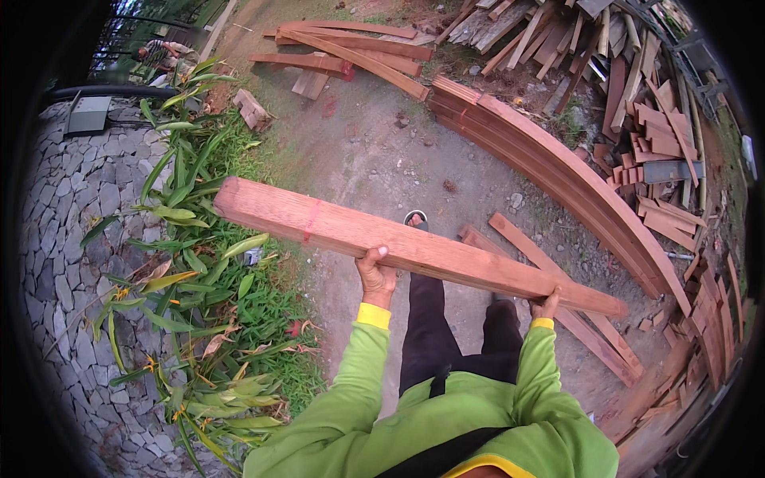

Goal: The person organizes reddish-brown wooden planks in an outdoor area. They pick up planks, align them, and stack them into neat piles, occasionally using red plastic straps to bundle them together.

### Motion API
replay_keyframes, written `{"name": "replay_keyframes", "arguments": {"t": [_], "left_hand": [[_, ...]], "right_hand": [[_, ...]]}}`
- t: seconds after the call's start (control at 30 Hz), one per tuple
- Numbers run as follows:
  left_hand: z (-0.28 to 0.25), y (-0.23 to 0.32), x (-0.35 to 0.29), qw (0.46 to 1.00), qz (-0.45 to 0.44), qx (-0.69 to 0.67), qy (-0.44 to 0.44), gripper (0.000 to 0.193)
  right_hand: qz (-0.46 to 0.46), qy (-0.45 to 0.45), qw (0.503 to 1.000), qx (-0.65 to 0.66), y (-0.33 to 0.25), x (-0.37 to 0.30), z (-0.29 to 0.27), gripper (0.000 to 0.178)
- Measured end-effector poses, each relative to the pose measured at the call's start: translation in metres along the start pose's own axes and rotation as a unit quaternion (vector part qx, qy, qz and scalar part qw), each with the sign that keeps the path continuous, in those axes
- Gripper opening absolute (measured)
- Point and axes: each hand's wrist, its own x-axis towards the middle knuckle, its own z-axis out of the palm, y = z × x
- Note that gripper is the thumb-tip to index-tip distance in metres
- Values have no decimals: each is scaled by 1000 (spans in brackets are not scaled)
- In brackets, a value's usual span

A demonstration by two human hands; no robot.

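A long reddish-brown wooden beam [430, 255] stretches across in front of me, its left end farther off than its right. Around a third of its length hangs a thin pink string [312, 221]. My left hand [375, 276] grips the beam near its middle, thumb on the near side and the other fingers hidden beneath. Close to the right end, my right hand [545, 305] is closed on the same beam, its fingers partly hidden. The beam is held up above the ground, over my legs.
Stacked planks [550, 159] run along the right. Loose boards [570, 307] lie beneath the beam's right end; more boards [358, 49] lie ahead. A scrap wood heap [590, 48] is at far right. Leafy plants [215, 319] and stone paving [80, 279] border the left. Another person [163, 56] is far left.
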Motion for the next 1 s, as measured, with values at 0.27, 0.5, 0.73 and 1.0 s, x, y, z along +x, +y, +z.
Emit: {"name": "replay_keyframes", "arguments": {"t": [0.27, 0.5, 0.73, 1.0], "left_hand": [[-21, -53, 200, 995, -86, -22, 43, 60], [-66, -114, 389, 990, -119, -3, 77, 60], [-85, -190, 536, 980, -153, 45, 116, 46], [-124, -276, 631, 949, -242, 134, 148, 41]], "right_hand": [[-77, 37, 996, -29, 66, 70, 127, 74], [-52, 57, 997, -23, 157, 171, 218, 83], [2, 42, 997, -68, 198, 266, 253, 68], [-90, 182, 961, -186, 213, 277, 334, 59]]}}
